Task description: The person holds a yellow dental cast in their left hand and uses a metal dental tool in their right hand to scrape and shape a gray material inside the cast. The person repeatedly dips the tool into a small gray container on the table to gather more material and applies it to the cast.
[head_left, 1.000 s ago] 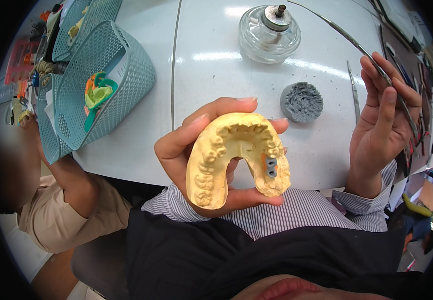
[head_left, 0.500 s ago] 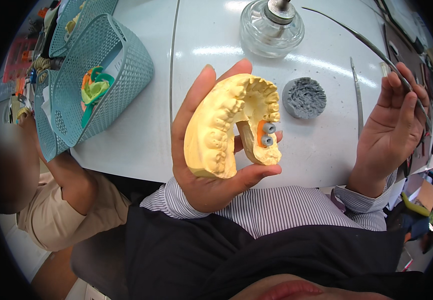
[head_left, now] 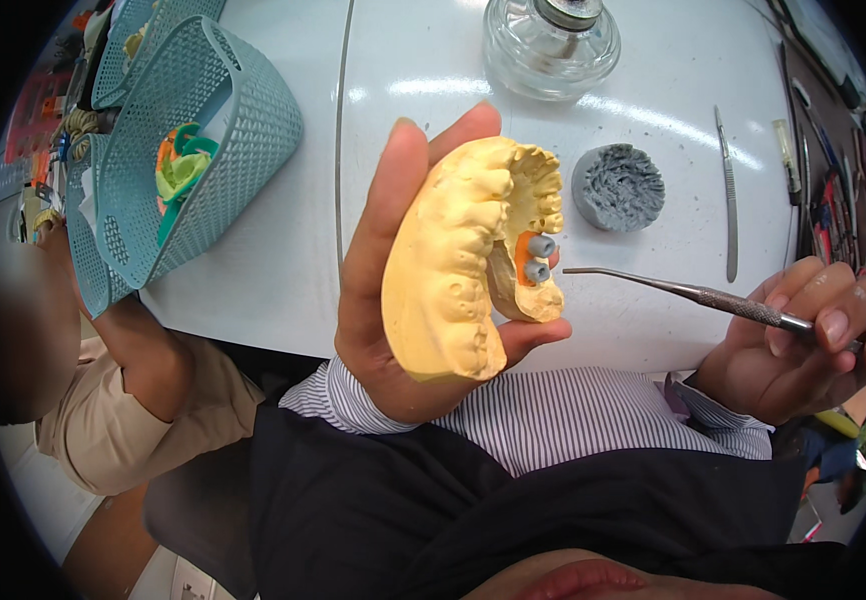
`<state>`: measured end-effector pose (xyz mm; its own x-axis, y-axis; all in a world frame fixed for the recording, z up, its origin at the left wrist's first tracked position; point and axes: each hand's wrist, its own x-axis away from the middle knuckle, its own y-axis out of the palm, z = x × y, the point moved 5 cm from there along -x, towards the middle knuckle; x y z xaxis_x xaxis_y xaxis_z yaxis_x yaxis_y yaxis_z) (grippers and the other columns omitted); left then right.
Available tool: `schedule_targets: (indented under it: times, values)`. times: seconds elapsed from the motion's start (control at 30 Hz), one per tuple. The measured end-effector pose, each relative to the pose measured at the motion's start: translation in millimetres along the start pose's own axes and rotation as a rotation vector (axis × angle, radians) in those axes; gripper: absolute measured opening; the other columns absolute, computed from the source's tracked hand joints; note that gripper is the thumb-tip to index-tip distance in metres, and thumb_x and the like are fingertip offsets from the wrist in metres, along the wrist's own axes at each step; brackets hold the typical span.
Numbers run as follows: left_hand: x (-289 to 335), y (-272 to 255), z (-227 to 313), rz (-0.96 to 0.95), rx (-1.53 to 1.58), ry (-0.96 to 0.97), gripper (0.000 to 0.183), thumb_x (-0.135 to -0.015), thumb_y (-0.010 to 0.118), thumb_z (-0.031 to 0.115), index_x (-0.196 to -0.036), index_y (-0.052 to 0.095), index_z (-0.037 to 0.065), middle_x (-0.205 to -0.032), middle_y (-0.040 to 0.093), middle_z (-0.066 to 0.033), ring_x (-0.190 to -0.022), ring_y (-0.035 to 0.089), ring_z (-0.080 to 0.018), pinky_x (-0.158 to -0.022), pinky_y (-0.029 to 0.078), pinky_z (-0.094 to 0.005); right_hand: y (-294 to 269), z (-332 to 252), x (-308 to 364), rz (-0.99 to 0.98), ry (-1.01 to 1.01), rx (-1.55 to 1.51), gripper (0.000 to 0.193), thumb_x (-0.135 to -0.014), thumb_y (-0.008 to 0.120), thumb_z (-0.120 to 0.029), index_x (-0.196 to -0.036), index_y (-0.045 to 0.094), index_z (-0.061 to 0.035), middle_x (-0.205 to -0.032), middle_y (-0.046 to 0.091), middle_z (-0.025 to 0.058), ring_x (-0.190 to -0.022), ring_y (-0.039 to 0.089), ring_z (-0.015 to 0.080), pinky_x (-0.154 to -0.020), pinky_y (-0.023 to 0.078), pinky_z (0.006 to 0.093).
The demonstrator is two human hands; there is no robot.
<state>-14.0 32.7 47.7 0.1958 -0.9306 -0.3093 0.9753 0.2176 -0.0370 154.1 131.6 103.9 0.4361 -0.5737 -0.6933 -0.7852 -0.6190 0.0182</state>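
Observation:
My left hand (head_left: 373,270) grips a yellow plaster dental model (head_left: 443,260), fingers behind it and thumb at its lower edge. Two grey ring-topped posts (head_left: 539,258) stand on an orange patch in the model's right side. In my right hand (head_left: 803,340) is a thin metal dental instrument (head_left: 698,294) with a knurled grip. Its slightly bent tip points left, a short gap away from the grey posts. A round grey block of wax (head_left: 620,188), rough and carved on top, lies on the table beyond the instrument.
A glass spirit burner (head_left: 551,50) stands at the back of the white table (head_left: 403,60). A scalpel-like tool (head_left: 727,190) lies to the right, with more tools along the edge. Blue plastic baskets (head_left: 253,120) hold coloured pieces at left, where a co-worker's arm (head_left: 158,360) rests.
The instrument has swung down from upright to nearly level, its tip now near the grey posts. My right hand has lowered and turned. The dental model has tilted slightly.

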Motion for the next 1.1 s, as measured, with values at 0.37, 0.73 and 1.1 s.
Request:
schedule_targets:
  times: [0.37, 0.73, 1.1]
  values:
    - [-1.0, 0.3, 0.3, -0.056, -0.032, 0.001, 0.100, -0.064, 0.067, -0.001, -0.130, -0.006, 0.018, -0.132, 0.013, -0.0202, -0.114, 0.035, -0.0306, -0.079, 0.048, -0.0393, 5.1, -0.4, 1.1, -0.056, -0.001, 0.023, 0.008, -0.084, 0.043, -0.007, -0.092, 0.040, -0.0065, -0.078, 0.045, 0.0046, -0.050, 0.037, 0.0073, -0.050, 0.035, 0.0199]
    - [-0.5, -0.3, -2.5, -0.085, 0.001, 0.034, 0.100, -0.064, 0.067, -0.003, -0.130, -0.005, 0.019, -0.132, 0.011, -0.0203, -0.115, 0.033, -0.0318, -0.081, 0.047, -0.0406, 4.2, -0.1, 1.3, -0.142, 0.046, 0.040, 0.009, -0.084, 0.044, -0.007, -0.091, 0.039, -0.0077, -0.078, 0.044, 0.0037, -0.050, 0.037, 0.0077, -0.051, 0.034, 0.0208]
    - [-1.2, 0.1, 0.9, -0.067, -0.050, 0.001, 0.102, -0.062, 0.070, 0.002, -0.130, -0.005, 0.019, -0.131, 0.014, -0.0197, -0.113, 0.036, -0.0303, -0.079, 0.048, -0.0394, -1.1, -1.8, 5.3, -0.035, -0.015, 0.064, 0.005, -0.085, 0.042, -0.008, -0.089, 0.040, -0.0072, -0.077, 0.045, 0.0038, -0.048, 0.037, 0.0069, -0.049, 0.034, 0.0198]
